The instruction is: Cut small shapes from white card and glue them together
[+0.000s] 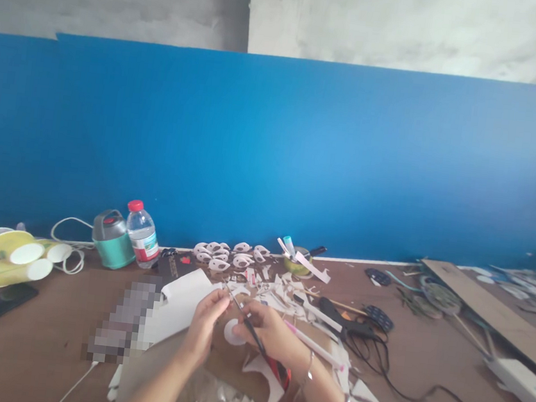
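My right hand [269, 333] grips a slim tool [255, 335] with a thin metal tip and a black-and-red handle, its tip slanting up toward the left fingers. Thumb and fingertips of my left hand [206, 316] are pinched together close to that tip; whatever they hold is too small to make out. Between the hands, a white disc [233, 332] shows beside the right fingers. Below the right wrist lies a curved white paper cutout [267, 378]. White scraps [281, 293] are heaped just beyond the hands.
White eye-shaped pieces [220, 257] sit at the back. A black glue gun [348, 320] trails its cord to the right. To the left stand a water bottle [143, 235], a teal container [112, 244] and paper cups [15, 246]. A long board [491, 317] lies right.
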Motion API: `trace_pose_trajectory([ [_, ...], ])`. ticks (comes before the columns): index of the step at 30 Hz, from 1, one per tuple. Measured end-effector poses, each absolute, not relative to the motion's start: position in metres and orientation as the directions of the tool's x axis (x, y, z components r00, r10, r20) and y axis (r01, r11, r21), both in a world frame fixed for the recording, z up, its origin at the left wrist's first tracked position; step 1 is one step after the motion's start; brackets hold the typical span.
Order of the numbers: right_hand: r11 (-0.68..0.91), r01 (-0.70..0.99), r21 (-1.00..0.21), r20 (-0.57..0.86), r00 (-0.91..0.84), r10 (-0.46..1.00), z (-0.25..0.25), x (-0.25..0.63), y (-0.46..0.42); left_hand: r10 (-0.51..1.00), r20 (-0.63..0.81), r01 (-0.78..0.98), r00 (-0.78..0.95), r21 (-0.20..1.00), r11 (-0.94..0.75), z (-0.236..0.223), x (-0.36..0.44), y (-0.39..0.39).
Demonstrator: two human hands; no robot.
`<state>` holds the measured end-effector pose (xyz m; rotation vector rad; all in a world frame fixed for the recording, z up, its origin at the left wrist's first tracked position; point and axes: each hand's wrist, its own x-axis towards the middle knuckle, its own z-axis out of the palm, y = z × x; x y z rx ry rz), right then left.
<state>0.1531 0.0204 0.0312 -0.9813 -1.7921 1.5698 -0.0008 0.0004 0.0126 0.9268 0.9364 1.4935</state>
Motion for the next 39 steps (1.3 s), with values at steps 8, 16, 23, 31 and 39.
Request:
trace_pose_trajectory([
  [8,0.042,0.217,-0.975,-0.091,-0.57,0.816,0.028,0.153,0.021,0.991,0.061,-0.278,-0.123,0.956,-0.094,0.015,-0.002,0.0],
  [16,0.122,0.209,-0.97,-0.018,-0.563,0.826,0.03,0.154,0.02,0.99,0.057,-0.276,-0.132,0.957,-0.092,0.016,-0.002,0.0],
  [23,0.106,0.216,-0.971,-0.036,-0.568,0.823,0.039,0.152,0.018,0.994,0.04,-0.324,-0.106,0.943,-0.072,0.014,-0.002,0.0],
  [31,0.076,0.215,-0.974,-0.063,-0.574,0.816,0.035,0.154,0.02,0.992,0.043,-0.345,-0.12,0.935,-0.082,0.014,-0.002,0.001],
  [39,0.094,0.231,-0.968,-0.058,-0.574,0.817,0.038,0.155,0.02,0.991,0.035,-0.336,-0.131,0.939,-0.078,0.013,-0.002,0.0],
])
